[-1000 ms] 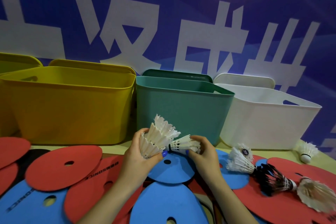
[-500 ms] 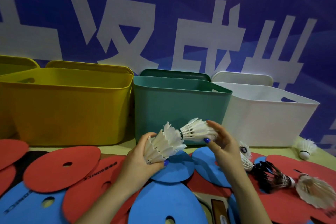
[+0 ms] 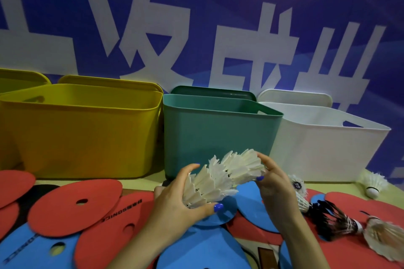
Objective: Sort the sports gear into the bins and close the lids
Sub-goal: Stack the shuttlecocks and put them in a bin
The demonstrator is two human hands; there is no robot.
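Nearest the camera, at 6 o'clock, flat discs of matte foam in red [image 3: 74,205] and blue [image 3: 203,251] overlap across the tabletop, some pierced by small round holes. Just above them at centre, the left hand [image 3: 175,203] curls its fingers and thumb around the lower end of a nested stack of white feather shuttlecocks [image 3: 220,179], whose stiff, pointed vanes fan out in ragged tiers. The right hand [image 3: 275,183] pinches the upper, wider shuttlecock of that stack between thumb and fingers, so both hands grip the curved column together, in front of the green bin. At 4 o'clock, a row of loose shuttlecocks lies on the discs: a white one [image 3: 300,199], a black-feathered one [image 3: 336,220], and a worn, tan one [image 3: 384,240]. Farther out at 3 o'clock a single white shuttlecock [image 3: 372,184] rests on the yellowish table. Beyond, smooth plastic bins stand side by side: a yellow bin [image 3: 87,133] at 10 o'clock, the teal green bin [image 3: 218,131] at 12, a white bin [image 3: 328,150] at 2. Matching lids stand upright behind each. What lies inside them cannot be seen. Behind hangs a blue banner [image 3: 240,6] with large white characters.
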